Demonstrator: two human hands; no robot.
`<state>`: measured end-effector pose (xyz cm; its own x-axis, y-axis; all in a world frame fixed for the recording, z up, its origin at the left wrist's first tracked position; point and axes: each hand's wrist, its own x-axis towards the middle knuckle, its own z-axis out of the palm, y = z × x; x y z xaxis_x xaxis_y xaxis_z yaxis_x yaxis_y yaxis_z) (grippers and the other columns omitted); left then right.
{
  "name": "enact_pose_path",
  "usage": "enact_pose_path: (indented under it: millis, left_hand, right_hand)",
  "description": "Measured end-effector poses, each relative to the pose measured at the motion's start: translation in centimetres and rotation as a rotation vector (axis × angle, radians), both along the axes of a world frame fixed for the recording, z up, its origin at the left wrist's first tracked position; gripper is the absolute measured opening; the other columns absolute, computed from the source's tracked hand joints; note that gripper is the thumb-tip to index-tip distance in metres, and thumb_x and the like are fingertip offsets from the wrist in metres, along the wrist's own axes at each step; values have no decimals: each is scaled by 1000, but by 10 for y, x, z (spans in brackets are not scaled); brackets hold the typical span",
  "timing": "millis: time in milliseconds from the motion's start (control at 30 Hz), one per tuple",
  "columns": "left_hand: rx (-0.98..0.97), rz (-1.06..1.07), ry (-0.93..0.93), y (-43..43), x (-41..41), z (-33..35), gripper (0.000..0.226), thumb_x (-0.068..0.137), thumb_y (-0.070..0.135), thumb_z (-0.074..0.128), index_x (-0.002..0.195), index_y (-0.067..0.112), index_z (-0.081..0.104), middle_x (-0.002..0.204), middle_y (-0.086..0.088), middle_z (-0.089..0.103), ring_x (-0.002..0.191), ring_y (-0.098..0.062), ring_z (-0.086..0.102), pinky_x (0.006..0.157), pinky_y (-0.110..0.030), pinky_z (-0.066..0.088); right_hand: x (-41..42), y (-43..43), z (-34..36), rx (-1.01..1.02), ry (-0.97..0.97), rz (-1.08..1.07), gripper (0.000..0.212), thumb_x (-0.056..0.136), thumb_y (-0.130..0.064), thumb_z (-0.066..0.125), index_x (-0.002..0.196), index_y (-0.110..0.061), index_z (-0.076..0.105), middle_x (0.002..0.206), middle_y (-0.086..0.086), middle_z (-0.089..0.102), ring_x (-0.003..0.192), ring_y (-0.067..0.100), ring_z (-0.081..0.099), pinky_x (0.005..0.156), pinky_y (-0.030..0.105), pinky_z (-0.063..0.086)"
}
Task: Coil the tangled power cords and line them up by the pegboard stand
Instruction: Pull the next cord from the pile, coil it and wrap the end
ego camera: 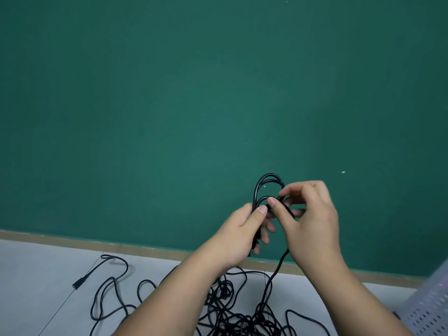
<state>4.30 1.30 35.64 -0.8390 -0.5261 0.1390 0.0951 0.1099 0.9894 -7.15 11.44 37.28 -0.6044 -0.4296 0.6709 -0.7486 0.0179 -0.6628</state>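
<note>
I hold a small coil of black power cord (263, 184) up in front of the green wall. My left hand (242, 235) grips the coil's loops from the left, thumb on top. My right hand (312, 219) pinches a strand of the same cord at the coil's right side between thumb and forefinger. The cord's free length (274, 275) hangs from my right hand down to a tangled pile of black cords (232, 314) on the grey floor. One loose cord ends in a plug (78, 284) at the lower left.
A white perforated pegboard stand (429, 309) shows at the lower right edge. The green wall (194, 105) meets the floor at a tan baseboard (97, 243). Grey floor tiles (36, 275) lie left of the pile.
</note>
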Motion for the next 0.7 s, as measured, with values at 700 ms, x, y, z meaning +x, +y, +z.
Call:
enact_pose_path:
  millis: [700]
  left_hand:
    - [-119,129,61,-8,1,-1,19,113,9,41,125,10,55,102,5,71,87,-14,73,70,-39,58]
  right_hand:
    - [19,8,37,-141,-420,339,14,102,-18,67,95,-14,79,69,5,71,54,27,64,54,26,52]
